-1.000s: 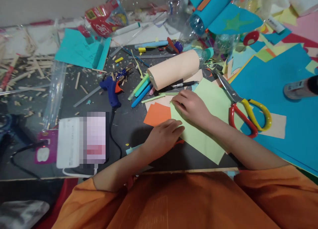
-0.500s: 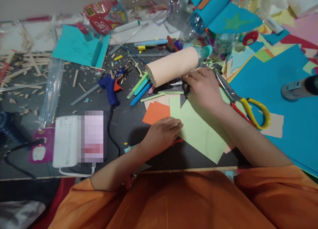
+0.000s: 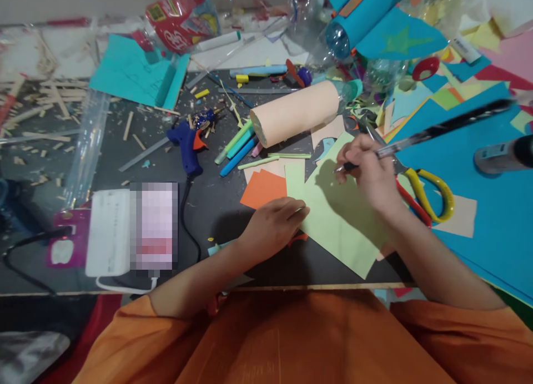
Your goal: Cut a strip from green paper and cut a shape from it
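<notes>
A light green paper sheet (image 3: 333,228) lies on the dark table in front of me. My left hand (image 3: 275,226) rests on its left edge with curled fingers pressing it down. My right hand (image 3: 368,170) hovers over the sheet's upper part, closed around a black pen (image 3: 441,130) whose tip points down-left toward the paper. An orange paper piece (image 3: 262,188) lies just left of the green sheet.
A peach paper roll (image 3: 295,112) lies behind the sheet. Red and yellow scissors (image 3: 416,187) rest on blue paper (image 3: 478,217) at right. A blue glue gun (image 3: 187,148), coloured markers (image 3: 237,145) and a white box (image 3: 110,231) sit to the left. Plastic bottles and scraps crowd the back.
My right hand left the green sheet, reached up by the peach roll, took the black pen there, and now holds it over the sheet. My left hand stayed put.
</notes>
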The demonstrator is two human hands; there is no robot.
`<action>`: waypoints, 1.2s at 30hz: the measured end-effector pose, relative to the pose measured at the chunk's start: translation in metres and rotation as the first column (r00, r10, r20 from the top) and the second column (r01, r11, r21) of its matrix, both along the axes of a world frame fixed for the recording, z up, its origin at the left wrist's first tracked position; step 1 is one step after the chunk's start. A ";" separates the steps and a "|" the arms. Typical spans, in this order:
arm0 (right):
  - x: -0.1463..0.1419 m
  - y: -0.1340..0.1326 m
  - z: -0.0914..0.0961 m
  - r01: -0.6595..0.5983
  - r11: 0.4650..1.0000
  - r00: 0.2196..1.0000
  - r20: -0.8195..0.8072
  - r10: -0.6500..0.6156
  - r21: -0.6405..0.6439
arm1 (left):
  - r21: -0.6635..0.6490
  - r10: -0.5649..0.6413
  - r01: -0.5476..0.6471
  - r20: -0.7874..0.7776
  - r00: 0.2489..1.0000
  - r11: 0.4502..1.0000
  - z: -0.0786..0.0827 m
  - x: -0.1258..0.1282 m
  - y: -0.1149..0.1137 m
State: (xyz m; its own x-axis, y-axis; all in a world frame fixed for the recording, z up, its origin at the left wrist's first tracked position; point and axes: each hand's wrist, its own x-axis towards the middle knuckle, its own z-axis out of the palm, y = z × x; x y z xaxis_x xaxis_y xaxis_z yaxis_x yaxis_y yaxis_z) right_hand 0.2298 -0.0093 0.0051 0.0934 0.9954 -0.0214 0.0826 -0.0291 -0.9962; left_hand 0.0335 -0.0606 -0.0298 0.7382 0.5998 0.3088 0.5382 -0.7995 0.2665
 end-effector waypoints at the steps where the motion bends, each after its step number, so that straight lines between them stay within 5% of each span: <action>1: -0.004 -0.002 -0.005 -0.029 0.998 0.999 -0.019 0.028 -0.051 | -0.005 0.004 -0.004 -0.004 1.000 1.000 0.000 0.000 0.000; 9: -0.014 -0.006 -0.024 -0.237 0.968 0.972 -0.018 0.236 -0.079 | -0.034 -0.002 0.000 -0.056 0.998 0.999 0.009 0.001 0.000; 21: -0.010 -0.010 -0.028 -0.220 0.971 0.966 -0.161 0.203 -0.096 | 0.078 0.063 -0.057 -0.081 0.995 0.995 0.012 0.007 -0.014; 36: -0.018 -0.019 -0.022 -0.394 0.913 0.893 0.191 0.408 -0.109 | 0.161 0.106 -0.086 -0.121 0.987 0.983 0.014 0.013 -0.024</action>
State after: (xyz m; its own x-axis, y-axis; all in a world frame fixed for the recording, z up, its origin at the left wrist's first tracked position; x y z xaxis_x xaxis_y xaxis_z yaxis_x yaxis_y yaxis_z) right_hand 0.2116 -0.0287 -0.0172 -0.3043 0.9460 -0.1117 0.3035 -0.0148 -0.9527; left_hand 0.0461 -0.0842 -0.0162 0.7191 0.6224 0.3092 0.6363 -0.7685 0.0673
